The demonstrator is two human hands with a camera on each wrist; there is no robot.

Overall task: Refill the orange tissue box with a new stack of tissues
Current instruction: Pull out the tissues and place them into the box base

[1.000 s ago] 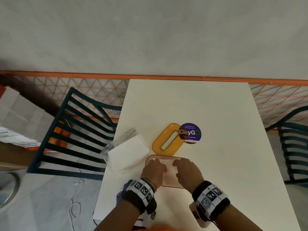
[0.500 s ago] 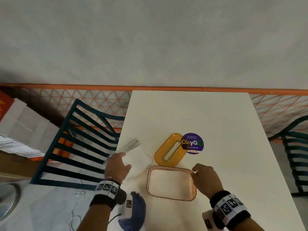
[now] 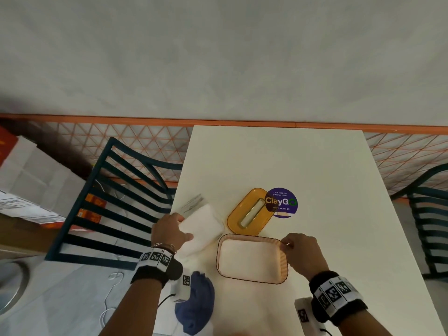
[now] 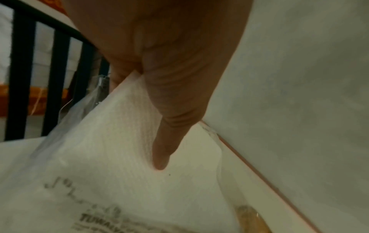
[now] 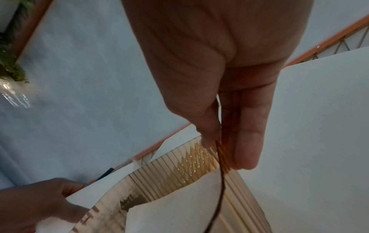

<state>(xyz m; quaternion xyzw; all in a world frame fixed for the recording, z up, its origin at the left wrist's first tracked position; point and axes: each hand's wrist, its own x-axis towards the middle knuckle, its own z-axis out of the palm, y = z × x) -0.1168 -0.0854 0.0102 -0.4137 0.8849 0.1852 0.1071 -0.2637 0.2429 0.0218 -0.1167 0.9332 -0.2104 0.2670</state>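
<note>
between thumb and fingers of left grip (image 3: 169, 232): tissue stack (image 3: 202, 226)

The translucent orange plastic tissue box base (image 3: 252, 259) has thin ribbed walls that catch the light (glossy, seen best from the right wrist). Its amber plastic slotted lid (image 3: 249, 212) shines likewise. The white stack of tissues (image 3: 202, 225) is soft embossed paper, matt, inside a clear crinkled plastic film wrapper (image 4: 66, 119) with printed lettering. The white table (image 3: 303, 166) looks smooth and matt. A blue cloth (image 3: 196, 309) looks soft.
</note>
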